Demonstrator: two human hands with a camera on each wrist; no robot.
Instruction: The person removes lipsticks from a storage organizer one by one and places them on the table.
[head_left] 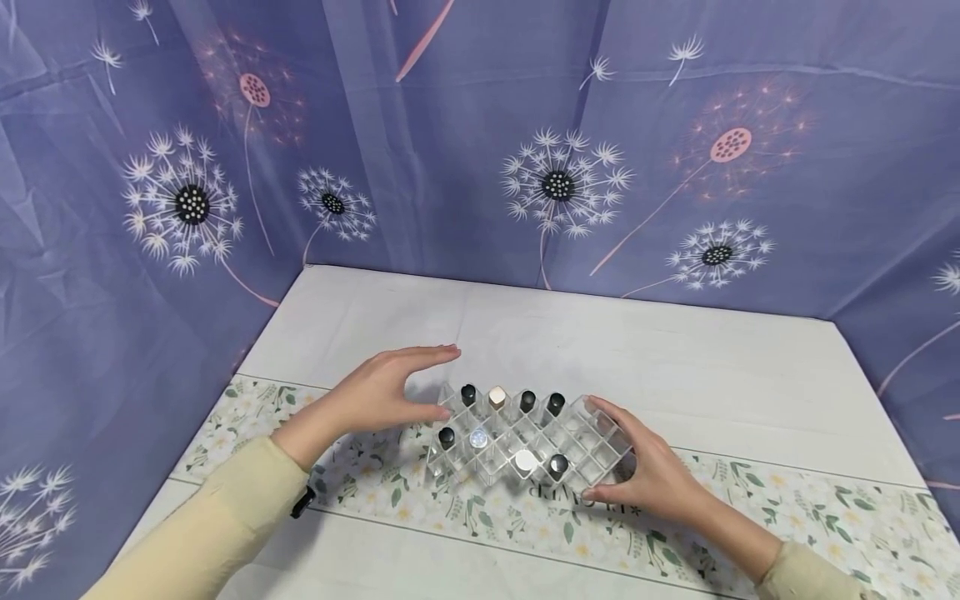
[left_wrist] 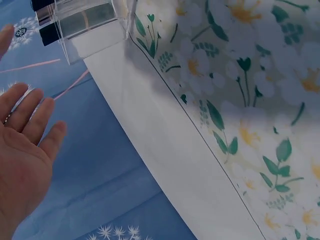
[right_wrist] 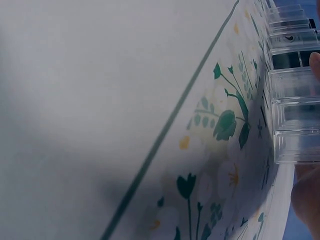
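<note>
A clear plastic organizer [head_left: 517,433] with diamond-shaped slots stands on the patterned strip of the table, several small capped tubes in its slots. Most caps are black, such as the black cap [head_left: 557,465]; others are a gold cap [head_left: 497,397], a white cap [head_left: 527,460] and a speckled pale-blue cap [head_left: 478,437]. My right hand [head_left: 648,467] grips the organizer's right end, fingertips at the far corner and thumb at the near one. At the left end my left hand [head_left: 382,392] is spread, fingers extended past the back and thumb pointing at the left edge.
The white table [head_left: 675,358] carries a floral strip [head_left: 360,492] across its middle, with printed lettering [head_left: 585,497] beside the organizer. Purple curtains [head_left: 450,167] with dandelion prints close off the back and sides. A small black object [head_left: 303,502] shows at the left sleeve.
</note>
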